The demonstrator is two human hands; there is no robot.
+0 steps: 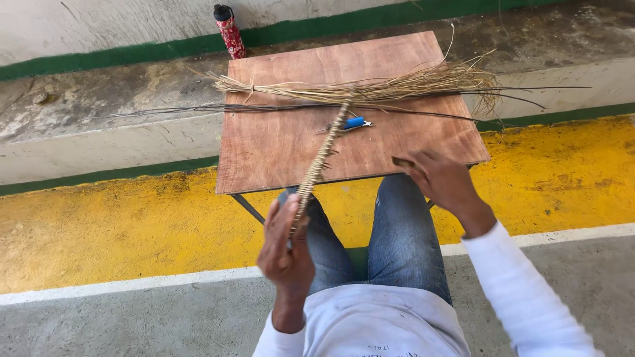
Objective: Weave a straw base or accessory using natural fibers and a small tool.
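A woven straw strip (321,158) slants from the dry straw bundle (370,89) on the wooden surface (278,145) down into the left hand (286,254), clamped on its near end. The right hand (442,180) hovers apart, fingers loose, empty.

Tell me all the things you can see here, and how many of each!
Wooden table: one, reddish brown, in the middle, over the person's knees.
Bundle of dry straw: one, tan, lying across the far side of the table.
Thin dark sticks: a few, count unclear, lying across the table and poking past both edges.
Braided straw strip: one, tan, running from the bundle down to the left hand.
Small tool with a blue handle: one, on the table beside the strip.
Bottle: one, red with a black cap, standing by the wall behind the table.
Left hand: one, gripping the strip's near end.
Right hand: one, at the table's near right edge, blurred.
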